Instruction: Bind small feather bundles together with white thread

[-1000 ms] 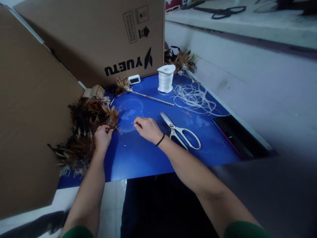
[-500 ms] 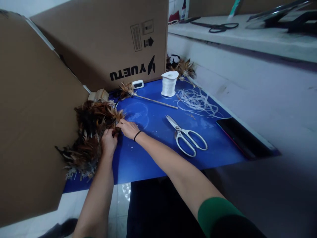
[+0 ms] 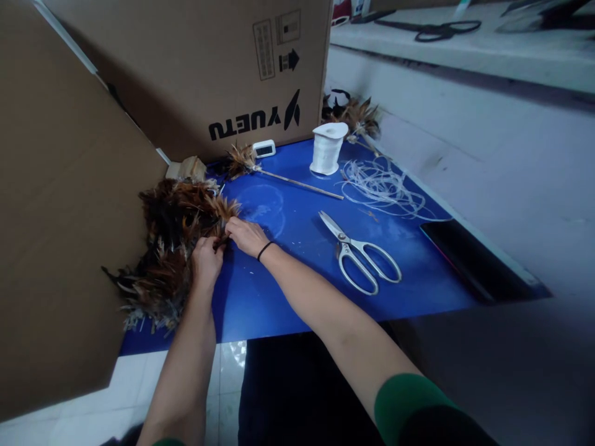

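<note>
Fingers (image 3: 230, 228) of the left hand (image 3: 207, 261) and right hand (image 3: 248, 236) pinch a wispy, tapering, tawny feather tuft (image 3: 227, 207).

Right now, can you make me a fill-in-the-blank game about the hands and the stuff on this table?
1. The left hand and right hand are at the edge of a pile of brown and black ____.
2. The silver scissors lie on the tabletop, which is coloured ____.
3. The black wristband is on the person's ____ wrist.
4. The spool is coloured ____.

Missing words: feathers; blue; right; white.
</note>
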`<state>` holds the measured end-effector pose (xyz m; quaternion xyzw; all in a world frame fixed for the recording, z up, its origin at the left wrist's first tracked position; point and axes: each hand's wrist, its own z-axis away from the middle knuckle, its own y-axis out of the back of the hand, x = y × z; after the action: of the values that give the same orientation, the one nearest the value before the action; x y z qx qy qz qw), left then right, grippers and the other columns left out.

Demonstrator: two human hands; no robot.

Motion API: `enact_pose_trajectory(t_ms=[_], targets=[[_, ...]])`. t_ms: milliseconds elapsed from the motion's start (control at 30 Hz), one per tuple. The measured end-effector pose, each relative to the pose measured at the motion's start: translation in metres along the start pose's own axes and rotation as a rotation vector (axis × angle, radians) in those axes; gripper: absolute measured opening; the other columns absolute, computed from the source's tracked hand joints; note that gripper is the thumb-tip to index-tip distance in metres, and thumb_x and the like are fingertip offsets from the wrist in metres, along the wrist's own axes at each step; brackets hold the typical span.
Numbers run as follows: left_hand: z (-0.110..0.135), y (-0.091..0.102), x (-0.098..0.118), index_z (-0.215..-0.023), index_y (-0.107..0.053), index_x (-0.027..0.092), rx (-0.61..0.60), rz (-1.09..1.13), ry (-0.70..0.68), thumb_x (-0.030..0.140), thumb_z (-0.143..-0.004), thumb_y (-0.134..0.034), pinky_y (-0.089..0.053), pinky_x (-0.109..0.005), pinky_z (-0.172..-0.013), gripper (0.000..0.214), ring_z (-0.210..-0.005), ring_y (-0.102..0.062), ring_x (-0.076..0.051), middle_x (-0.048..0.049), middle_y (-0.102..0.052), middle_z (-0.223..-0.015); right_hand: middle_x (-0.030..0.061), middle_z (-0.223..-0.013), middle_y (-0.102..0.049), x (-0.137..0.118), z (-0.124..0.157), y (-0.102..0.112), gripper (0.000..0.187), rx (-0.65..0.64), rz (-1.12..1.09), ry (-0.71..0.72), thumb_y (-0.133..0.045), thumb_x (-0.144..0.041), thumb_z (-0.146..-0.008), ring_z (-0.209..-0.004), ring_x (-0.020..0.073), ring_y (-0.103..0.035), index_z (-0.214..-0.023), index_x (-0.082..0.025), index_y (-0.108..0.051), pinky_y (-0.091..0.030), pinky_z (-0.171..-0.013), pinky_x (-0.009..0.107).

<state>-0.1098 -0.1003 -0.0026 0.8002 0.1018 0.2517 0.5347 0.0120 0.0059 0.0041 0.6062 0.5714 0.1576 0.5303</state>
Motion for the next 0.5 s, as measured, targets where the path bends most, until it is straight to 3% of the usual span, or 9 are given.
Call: enact_pose_trajectory(t_ms=[233,500], targets=[[0.002,0.006,0.008,-0.096,-0.067,0.016,0.001,-0.056,0.006,0.02,-0.072,-0.052,-0.048,-0.032,-0.08,0.029,-0.084,-0.062,-0.023,-0.0096,-0.065,-0.095,0.0047,-0.113,-0.054,-0.006,0.004,0.009,0.027,0.074,-0.004,0.066,-0.042,-0.01,-0.086,-0.099,0.0181,-0.05,-0.103,-0.021,-0.06,-0.039,-0.072,0.028],[0.0,0.008,0.005,-0.097,-0.067,0.014,-0.02,-0.091,-0.018,0.016,-0.075,-0.045,-0.047,-0.034,-0.081,0.031,-0.088,-0.062,-0.025,-0.0121,-0.066,-0.093,0.0068,-0.104,-0.056,-0.013,-0.005,0.003,0.023,-0.079,0.042,0.141,-0.045,-0.015,-0.088,-0.094,0.0199,-0.049,-0.102,-0.021,-0.063,-0.04,-0.067,0.03]])
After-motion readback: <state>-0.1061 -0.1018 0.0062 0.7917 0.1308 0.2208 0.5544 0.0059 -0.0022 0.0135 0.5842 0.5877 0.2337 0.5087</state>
